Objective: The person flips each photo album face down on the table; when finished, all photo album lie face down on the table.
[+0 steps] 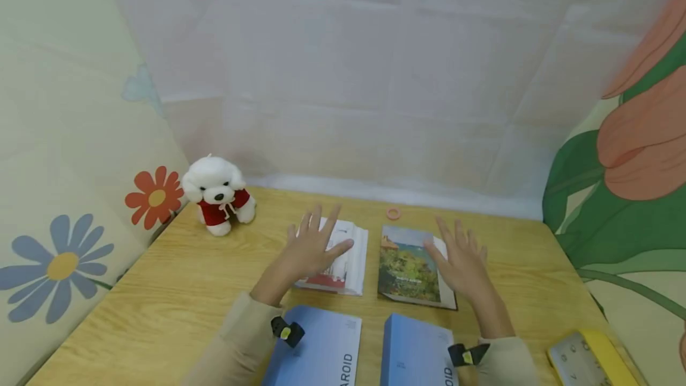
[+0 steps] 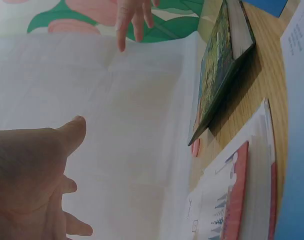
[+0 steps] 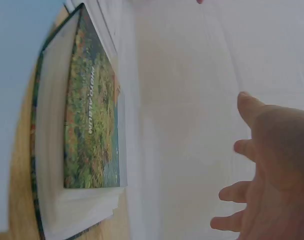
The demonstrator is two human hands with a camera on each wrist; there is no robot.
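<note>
Both hands hover with fingers spread, holding nothing. My left hand (image 1: 309, 251) is over a white and red book (image 1: 339, 280), covering part of its cover in the head view. On the right, my right hand (image 1: 464, 261) is above the right edge of a photo album (image 1: 407, 267) with a garden picture and the words "PHOTO ALBUM" on its cover. Nearer to me lie two blue boxes, the left box (image 1: 320, 338) and the right box (image 1: 415, 347), partly cut off by the frame and overlapped by my wrists.
A white plush dog (image 1: 214, 195) in a red top sits at the back left of the wooden table (image 1: 161, 296). A small pink ring (image 1: 393, 213) lies behind the album. At the front right is a yellow clock (image 1: 589, 359). A white cloth (image 1: 375, 76) hangs behind the table.
</note>
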